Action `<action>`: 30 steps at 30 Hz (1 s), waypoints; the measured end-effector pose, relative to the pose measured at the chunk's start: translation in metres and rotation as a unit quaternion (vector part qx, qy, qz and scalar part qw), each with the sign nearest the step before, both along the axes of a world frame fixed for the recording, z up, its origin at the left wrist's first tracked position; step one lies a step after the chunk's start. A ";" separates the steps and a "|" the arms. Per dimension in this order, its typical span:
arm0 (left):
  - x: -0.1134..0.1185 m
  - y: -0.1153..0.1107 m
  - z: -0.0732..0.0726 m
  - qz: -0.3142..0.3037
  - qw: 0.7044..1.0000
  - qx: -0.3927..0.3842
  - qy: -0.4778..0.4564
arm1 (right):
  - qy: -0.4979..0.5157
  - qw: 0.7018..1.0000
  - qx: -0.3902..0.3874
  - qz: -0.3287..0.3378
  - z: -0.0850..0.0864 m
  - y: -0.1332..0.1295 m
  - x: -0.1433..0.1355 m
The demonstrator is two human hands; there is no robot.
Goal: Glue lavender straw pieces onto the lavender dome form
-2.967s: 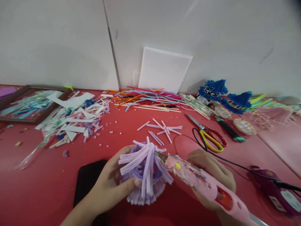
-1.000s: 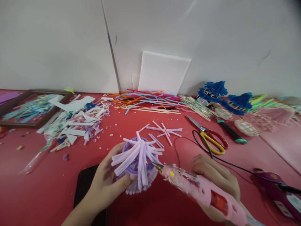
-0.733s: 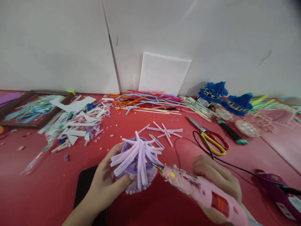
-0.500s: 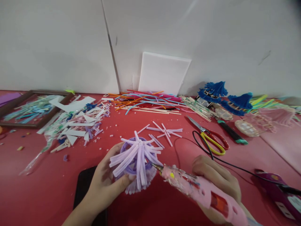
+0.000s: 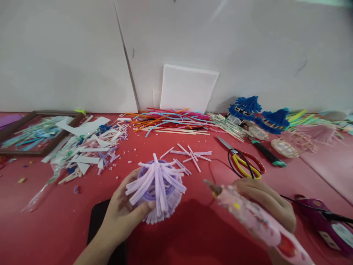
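Near the middle, my left hand (image 5: 124, 211) is closed round a small lilac pipe-cleaner pavilion (image 5: 158, 187), its drooping roof strips turned up towards me. My thumb presses its near edge. My right hand (image 5: 266, 202) grips a pink hot glue gun (image 5: 256, 221), whose metal nozzle points left and stands apart from the pavilion. Short lilac pipe-cleaner pieces (image 5: 193, 154) lie on the red table just beyond. A black phone-like slab (image 5: 96, 217) lies partly hidden under my left forearm.
Scissors (image 5: 245, 160) with red and yellow handles and a black-and-green tool (image 5: 268, 152) lie right. Blue pavilions (image 5: 248, 106) stand behind them. Long pipe cleaners (image 5: 173, 121) lie along the white wall. Scraps (image 5: 93, 147) and a brown frame (image 5: 52, 147) are left; a purple power strip (image 5: 325, 221) is right.
The glue gun's nozzle has drawn back to the right, away from the lilac pavilion, as my right hand moved right. My left hand still holds the pavilion, with its view shifted slightly.
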State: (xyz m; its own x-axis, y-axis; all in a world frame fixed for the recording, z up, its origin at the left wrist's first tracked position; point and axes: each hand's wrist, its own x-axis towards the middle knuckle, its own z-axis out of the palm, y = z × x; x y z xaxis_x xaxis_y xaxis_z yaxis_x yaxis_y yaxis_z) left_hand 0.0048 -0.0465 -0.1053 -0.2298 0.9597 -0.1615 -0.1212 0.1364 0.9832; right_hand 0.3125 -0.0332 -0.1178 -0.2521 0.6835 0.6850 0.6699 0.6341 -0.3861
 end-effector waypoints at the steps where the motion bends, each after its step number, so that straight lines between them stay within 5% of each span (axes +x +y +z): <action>1: 0.001 0.000 0.000 -0.018 1.000 -0.002 -0.007 | 0.003 1.000 0.017 -0.016 -0.009 -0.001 0.009; 6: 0.001 0.000 -0.001 -0.087 0.996 0.022 -0.005 | -0.107 0.979 -0.106 -0.135 -0.056 -0.015 0.044; 10: -0.004 0.003 -0.009 -0.096 0.993 0.067 0.004 | -0.140 0.958 -0.193 -0.157 -0.074 -0.029 0.060; 15: -0.012 0.005 -0.014 -0.166 0.984 0.071 0.005 | -0.133 0.970 -0.156 -0.133 -0.042 -0.014 0.054; 18: -0.011 0.002 -0.009 -0.160 0.986 0.049 0.013 | -0.074 0.983 -0.064 -0.153 -0.005 0.016 0.038; 21: -0.007 0.000 -0.006 -0.168 0.985 0.046 0.013 | -0.117 0.984 -0.089 -0.101 0.018 0.057 0.017; 26: -0.007 0.001 -0.008 -0.175 0.977 0.098 0.076 | -0.251 0.944 -0.212 0.041 0.007 0.127 -0.012; 30: -0.007 -0.002 -0.012 -0.186 0.975 0.089 0.086 | -0.295 0.919 -0.252 0.071 -0.009 0.149 -0.019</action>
